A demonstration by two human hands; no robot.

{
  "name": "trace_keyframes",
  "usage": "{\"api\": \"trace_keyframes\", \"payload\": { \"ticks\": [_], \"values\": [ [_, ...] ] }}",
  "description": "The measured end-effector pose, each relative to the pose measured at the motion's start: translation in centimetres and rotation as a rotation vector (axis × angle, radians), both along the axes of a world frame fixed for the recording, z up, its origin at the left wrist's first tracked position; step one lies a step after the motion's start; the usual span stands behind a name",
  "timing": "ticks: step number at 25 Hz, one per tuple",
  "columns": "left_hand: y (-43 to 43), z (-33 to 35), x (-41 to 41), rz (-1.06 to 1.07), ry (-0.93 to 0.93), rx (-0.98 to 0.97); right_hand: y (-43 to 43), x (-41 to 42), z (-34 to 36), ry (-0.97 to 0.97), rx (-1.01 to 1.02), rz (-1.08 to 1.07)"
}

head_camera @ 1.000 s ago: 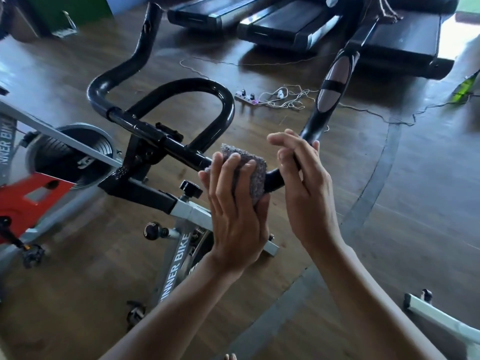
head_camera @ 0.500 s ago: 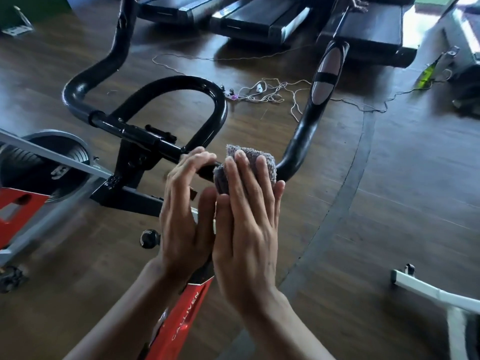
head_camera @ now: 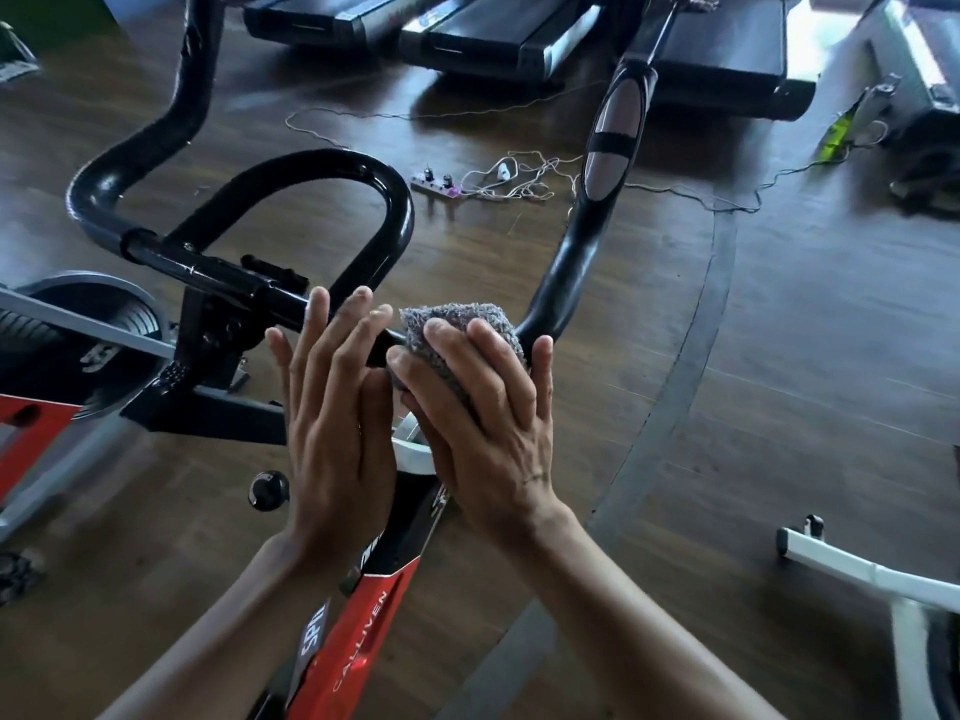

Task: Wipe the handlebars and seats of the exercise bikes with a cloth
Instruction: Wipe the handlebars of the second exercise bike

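The black handlebars (head_camera: 576, 252) of a red exercise bike (head_camera: 363, 631) fill the middle of the view, with a centre loop (head_camera: 395, 200) and two long horns. A folded grey cloth (head_camera: 457, 317) lies against the crossbar where the right horn begins. My right hand (head_camera: 488, 423) holds it there, fingers draped over the cloth and thumb at its left edge. My left hand (head_camera: 332, 407) stands beside it with straight fingers pointing up in front of the crossbar, holding nothing. No seat is in view.
The bike's flywheel (head_camera: 104, 314) is at the left. A power strip with tangled cables (head_camera: 441, 187) lies on the wooden floor beyond the bars. Treadmills (head_camera: 493, 39) line the far side. A white bike leg (head_camera: 857, 569) juts in at the lower right.
The cloth has passed from my left hand to my right hand. My left hand has shifted left and opened flat. The view has moved closer over the bike.
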State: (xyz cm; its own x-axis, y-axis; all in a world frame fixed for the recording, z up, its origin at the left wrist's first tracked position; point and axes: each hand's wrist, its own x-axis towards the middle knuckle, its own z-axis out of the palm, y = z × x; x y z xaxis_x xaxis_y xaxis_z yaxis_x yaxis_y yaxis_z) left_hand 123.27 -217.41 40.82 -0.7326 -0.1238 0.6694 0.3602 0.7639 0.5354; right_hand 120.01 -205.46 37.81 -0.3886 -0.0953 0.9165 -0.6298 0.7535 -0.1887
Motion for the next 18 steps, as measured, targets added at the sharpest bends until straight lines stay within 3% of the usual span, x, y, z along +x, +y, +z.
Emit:
{"api": "trace_keyframes", "payload": {
  "ticks": [12,18],
  "values": [
    [8.7,0.3,1.2,0.277,-0.017,-0.039,7.8,-5.9,0.2,0.026,0.137,0.451],
    [12.0,1.3,0.3,0.427,-0.056,-0.047,10.4,-8.3,1.0,-0.153,0.068,0.561]
  ]
}}
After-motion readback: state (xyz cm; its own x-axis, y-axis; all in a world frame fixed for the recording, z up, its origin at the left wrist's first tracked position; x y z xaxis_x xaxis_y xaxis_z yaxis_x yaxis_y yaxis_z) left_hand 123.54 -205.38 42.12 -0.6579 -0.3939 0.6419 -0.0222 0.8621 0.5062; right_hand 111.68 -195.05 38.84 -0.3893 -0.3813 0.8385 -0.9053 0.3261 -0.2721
